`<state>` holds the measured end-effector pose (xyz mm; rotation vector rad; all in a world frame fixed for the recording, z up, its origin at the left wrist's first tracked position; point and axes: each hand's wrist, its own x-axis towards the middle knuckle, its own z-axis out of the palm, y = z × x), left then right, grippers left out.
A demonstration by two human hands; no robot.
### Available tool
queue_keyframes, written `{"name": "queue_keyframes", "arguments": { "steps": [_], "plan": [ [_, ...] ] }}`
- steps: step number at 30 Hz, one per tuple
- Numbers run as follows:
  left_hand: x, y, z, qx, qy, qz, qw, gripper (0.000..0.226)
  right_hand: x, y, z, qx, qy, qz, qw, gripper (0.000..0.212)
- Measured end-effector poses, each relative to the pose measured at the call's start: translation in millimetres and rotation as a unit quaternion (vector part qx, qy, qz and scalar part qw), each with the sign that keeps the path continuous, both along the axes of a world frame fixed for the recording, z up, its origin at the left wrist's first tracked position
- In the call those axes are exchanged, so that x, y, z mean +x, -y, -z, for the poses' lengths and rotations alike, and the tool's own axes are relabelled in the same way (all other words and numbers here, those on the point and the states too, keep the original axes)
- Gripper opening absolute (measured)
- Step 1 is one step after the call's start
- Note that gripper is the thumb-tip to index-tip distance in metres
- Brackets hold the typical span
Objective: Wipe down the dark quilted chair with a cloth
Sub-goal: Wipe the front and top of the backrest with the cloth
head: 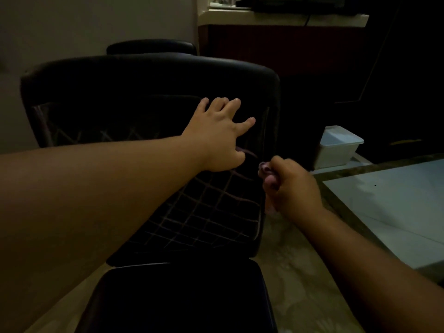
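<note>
The dark quilted chair (134, 97) fills the middle of the head view, with light diamond stitching on its backrest and seat. My left hand (218, 133) lies spread on the right part of the backrest, fingers straight and apart. At the chair's right edge, my right hand (290, 186) is curled round a small bunched pinkish cloth (264, 168). Bits of the cloth stick out above and below the fist; most of it is hidden inside the hand.
A second dark seat (182, 299) stands close in front of me. Another dark chair back (151, 46) rises behind. A white lidded box (338, 145) sits on the floor at right, beside a glass-topped table (396, 203). A counter (283, 18) runs along the back.
</note>
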<state>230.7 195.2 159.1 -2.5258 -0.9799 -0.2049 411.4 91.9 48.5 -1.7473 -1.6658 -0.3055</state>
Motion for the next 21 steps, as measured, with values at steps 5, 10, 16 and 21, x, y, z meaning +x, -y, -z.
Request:
{"name": "queue_keyframes", "arguments": {
  "steps": [5, 10, 16, 21],
  "plan": [
    [-7, 7, -4, 0.024, -0.001, 0.025, 0.999, 0.08, 0, 0, -3, -0.002, -0.01, 0.015, 1.0, 0.016],
    [-5, 18, 0, 0.056, -0.075, 0.11, 0.99, 0.071, -3, -4, -5, 0.025, -0.026, 0.022, 0.999, 0.012],
    [4, 15, 4, -0.033, -0.104, 0.068, 0.992, 0.071, -5, 6, 16, -0.004, -0.023, 0.034, 0.999, 0.006],
    [11, 14, 5, -0.032, -0.114, 0.053, 0.992, 0.07, -5, -6, 5, 0.029, -0.008, 0.045, 0.999, 0.012]
  ]
}}
